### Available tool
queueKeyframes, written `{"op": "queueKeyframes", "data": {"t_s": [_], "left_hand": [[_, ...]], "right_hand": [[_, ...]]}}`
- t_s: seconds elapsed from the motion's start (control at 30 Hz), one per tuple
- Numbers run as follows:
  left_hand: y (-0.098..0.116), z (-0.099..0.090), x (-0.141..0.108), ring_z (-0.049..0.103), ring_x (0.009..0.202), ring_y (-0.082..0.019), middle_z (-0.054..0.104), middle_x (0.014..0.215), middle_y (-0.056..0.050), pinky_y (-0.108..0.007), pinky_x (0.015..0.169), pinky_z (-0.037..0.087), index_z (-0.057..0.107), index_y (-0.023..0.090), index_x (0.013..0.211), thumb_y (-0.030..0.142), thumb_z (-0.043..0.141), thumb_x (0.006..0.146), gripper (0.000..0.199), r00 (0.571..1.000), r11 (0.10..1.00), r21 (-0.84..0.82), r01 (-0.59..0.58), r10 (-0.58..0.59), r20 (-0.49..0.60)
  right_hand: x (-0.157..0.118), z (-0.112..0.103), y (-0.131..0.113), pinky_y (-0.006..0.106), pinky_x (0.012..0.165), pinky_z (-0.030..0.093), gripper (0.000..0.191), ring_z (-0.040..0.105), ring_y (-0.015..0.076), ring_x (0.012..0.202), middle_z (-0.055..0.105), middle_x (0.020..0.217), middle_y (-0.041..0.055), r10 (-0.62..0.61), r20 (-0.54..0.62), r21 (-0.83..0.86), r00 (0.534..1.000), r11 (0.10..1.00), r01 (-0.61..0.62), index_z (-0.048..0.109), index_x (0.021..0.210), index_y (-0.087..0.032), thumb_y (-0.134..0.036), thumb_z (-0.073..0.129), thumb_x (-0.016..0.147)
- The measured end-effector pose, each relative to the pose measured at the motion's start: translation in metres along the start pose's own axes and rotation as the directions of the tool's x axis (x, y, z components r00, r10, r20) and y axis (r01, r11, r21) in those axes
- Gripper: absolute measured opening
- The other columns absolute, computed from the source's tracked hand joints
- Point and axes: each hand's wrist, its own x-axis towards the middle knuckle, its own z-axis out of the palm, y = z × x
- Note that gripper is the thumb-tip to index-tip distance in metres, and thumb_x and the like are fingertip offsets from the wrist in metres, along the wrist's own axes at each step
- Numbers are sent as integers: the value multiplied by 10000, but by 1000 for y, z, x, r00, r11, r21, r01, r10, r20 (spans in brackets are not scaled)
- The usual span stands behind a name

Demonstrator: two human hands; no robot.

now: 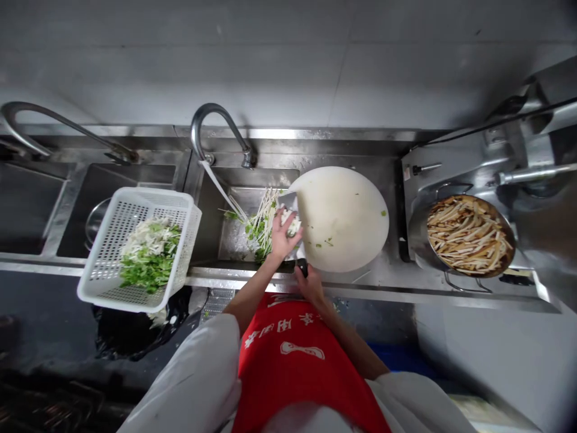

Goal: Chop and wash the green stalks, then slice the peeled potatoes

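My right hand (310, 284) is closed around the black handle of a cleaver (288, 198) at the left edge of the round white cutting board (342, 219). Its blade reaches away from me beside the sink. White chopped pieces (294, 224) lie against the blade. Over them is my left hand (283, 236), its fingers spread and touching the pieces. Just left of that hand, long pale stems with green leaves (261, 225) lie in the sink. A few green bits are scattered on the board.
A white plastic basket (101, 252) with chopped greens and white pieces rests over the sink edge at left. A curved faucet (216, 108) with a white hose stands behind the sink (232, 243). At right is a metal pan (509, 258) of brown-edged strips.
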Motion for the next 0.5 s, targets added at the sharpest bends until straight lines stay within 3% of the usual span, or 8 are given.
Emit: {"op": "queueKeyframes", "data": {"t_s": [0.07,0.13,0.3,0.37,0.43,0.47,0.5], "left_hand": [[-18,-61,-9,411,1557,-335,454,1621,-173,-503,1292,390,693,203,1403,541,561,1026,523,988,996,62,66,-57,-145],[-45,-126,-19,458,1529,-317,486,1589,-160,-476,1280,409,695,219,1393,518,546,1037,488,949,984,101,145,-110,-295],[-154,-271,-49,456,1524,-314,498,1557,-178,-472,1292,371,656,184,1418,530,505,1040,534,777,937,95,336,-219,-590],[-200,-315,-63,379,1567,-369,471,1587,-207,-561,1316,291,665,161,1395,532,488,1037,545,696,875,55,481,-343,-631],[-235,-347,-77,268,1602,-460,408,1648,-246,-695,1304,190,689,137,1353,547,491,1024,562,631,790,18,613,-475,-614],[-246,-357,-82,226,1610,-490,379,1675,-253,-738,1291,152,694,132,1348,557,483,1024,574,626,771,13,637,-508,-591],[-253,-364,-85,200,1618,-497,363,1696,-248,-754,1286,129,688,135,1366,564,462,1033,588,649,780,18,626,-508,-566]], "right_hand": [[-5,28,-32,267,703,471,245,679,217,752,695,760,66,-101,96,-78,990,991,109,623,892,-191,-415,592,986],[-8,64,-71,260,710,465,249,691,217,766,709,780,71,-195,219,-115,956,968,224,646,912,-189,-416,608,1008],[-11,166,-176,245,736,469,233,706,206,835,759,871,76,-329,458,-149,826,887,436,692,944,-186,-407,655,1010],[-16,202,-205,255,741,479,241,713,215,847,773,902,96,-316,490,-181,812,875,450,705,955,-176,-395,631,1021],[-20,230,-222,269,740,496,260,721,228,847,777,910,126,-278,465,-239,840,875,422,712,961,-156,-377,595,1032],[-21,242,-226,271,725,503,267,723,230,830,773,891,133,-264,444,-261,856,876,405,712,959,-149,-368,579,1034],[-23,252,-228,270,694,506,274,722,228,795,763,848,128,-263,429,-271,864,875,401,709,947,-147,-362,565,1034]]}}
